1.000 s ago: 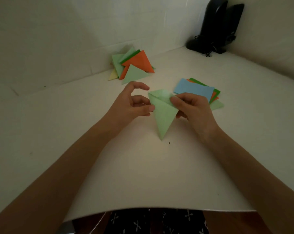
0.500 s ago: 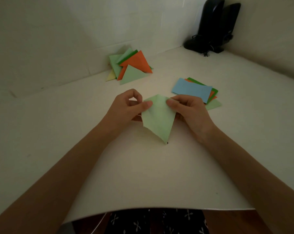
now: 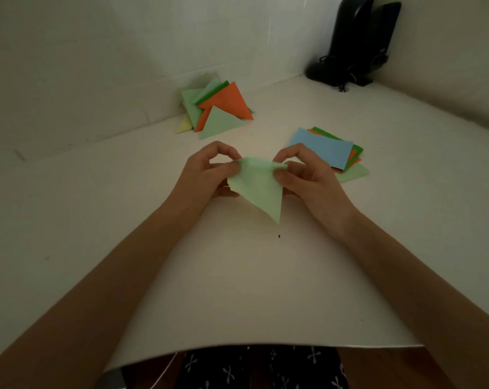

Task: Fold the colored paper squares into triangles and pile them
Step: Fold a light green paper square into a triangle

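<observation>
A light green paper (image 3: 258,186) is held just above the table's middle, its point hanging toward me. My left hand (image 3: 206,175) pinches its upper left corner and my right hand (image 3: 305,178) pinches its upper right corner, thumb and fingers curled on the sheet. Behind and to the left lies a pile of folded triangles (image 3: 218,110) in green, orange and yellow. To the right of my right hand sits a stack of flat paper squares (image 3: 326,148) with a blue sheet on top.
The white table (image 3: 251,276) meets a white wall at the back and the right. Two black speakers (image 3: 355,43) with cables stand in the far right corner. A small dark speck (image 3: 279,236) lies below the paper. My patterned clothing shows under the table's near edge.
The green paper went from a narrow folded shape held by my right hand to a wider piece pinched at both top corners. Both hands drew level and closer to me.
</observation>
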A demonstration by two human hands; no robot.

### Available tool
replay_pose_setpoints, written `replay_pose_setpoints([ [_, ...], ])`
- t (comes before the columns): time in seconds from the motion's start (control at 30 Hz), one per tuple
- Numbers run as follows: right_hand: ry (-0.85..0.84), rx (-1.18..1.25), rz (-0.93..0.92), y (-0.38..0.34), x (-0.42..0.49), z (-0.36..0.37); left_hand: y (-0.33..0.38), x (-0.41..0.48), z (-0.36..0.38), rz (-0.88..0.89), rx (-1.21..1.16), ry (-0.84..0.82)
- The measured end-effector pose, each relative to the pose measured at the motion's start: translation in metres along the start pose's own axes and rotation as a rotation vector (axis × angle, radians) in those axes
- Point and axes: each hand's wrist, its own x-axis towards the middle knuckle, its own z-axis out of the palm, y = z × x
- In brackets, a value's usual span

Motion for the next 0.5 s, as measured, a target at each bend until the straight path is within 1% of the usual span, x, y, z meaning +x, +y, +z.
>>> replay_pose_setpoints([
  [0.13,0.049,0.031,0.007,0.0008,0.0024,0.0005,0.0028,0.0023,0.0007,-0.031,-0.085,0.015],
  [0.2,0.078,0.009,0.004,-0.0005,0.0021,0.0005,0.0038,0.0044,0.0002,-0.075,-0.124,-0.014],
  [0.37,0.130,-0.280,-0.128,0.0048,-0.0013,-0.0015,-0.0007,0.0033,0.0000,-0.063,0.015,-0.021],
  [0.43,0.150,-0.259,-0.142,0.0032,-0.0018,-0.0024,-0.0026,0.0034,-0.0013,-0.069,0.025,-0.064],
  [0.5,0.143,-0.174,-0.090,0.0008,-0.0014,-0.0015,-0.0025,0.0022,-0.0013,-0.063,0.041,-0.107],
])
